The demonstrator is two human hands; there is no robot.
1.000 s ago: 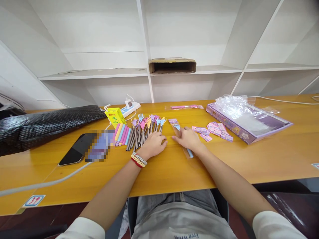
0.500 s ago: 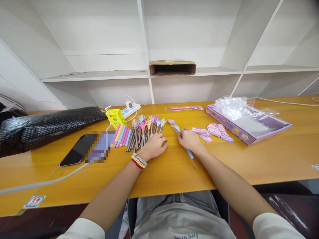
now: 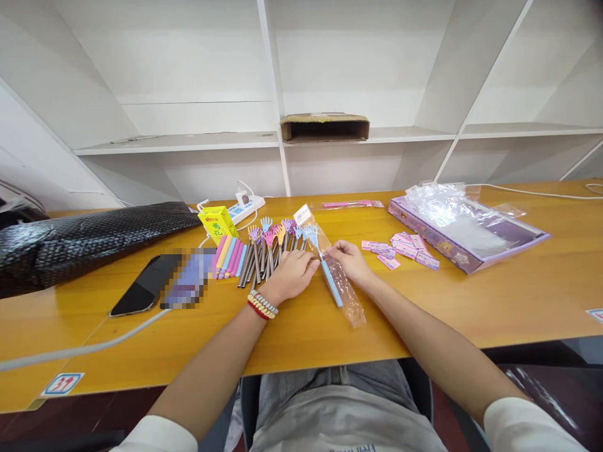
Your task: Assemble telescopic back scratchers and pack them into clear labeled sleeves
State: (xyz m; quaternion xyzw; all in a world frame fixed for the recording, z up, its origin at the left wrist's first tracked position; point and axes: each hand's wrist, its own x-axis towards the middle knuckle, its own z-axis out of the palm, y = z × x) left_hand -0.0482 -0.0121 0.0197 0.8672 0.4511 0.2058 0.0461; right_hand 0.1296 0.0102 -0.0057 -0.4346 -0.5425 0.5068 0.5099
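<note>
A light-blue back scratcher (image 3: 332, 284) lies aslant, hand-shaped head up, along a clear plastic bag (image 3: 352, 300); I cannot tell whether it is fully inside. A white label card (image 3: 302, 215) shows at the bag's top end. My right hand (image 3: 351, 260) pinches the bag's right side beside the scratcher's stem. To the left, my left hand (image 3: 291, 275) rests low over a pile of loose back scratchers (image 3: 260, 254), fingers stretched out and thumb close to the blue scratcher. Coloured handles (image 3: 230, 256) are stacked left of the pile.
Pink printed cards (image 3: 409, 246) lie right of my right hand. Clear bags fill a purple box (image 3: 438, 242) farther right. A packed pink back scratcher (image 3: 353, 204) lies behind. At left are a yellow carton (image 3: 217, 223), power strip (image 3: 249, 210), phone (image 3: 146, 285) and black wrapped bundle (image 3: 98, 242).
The bagged blue scratcher has shifted left and toward my left hand, its head and label now in plain view. My right hand has moved off its handle to the bag's side.
</note>
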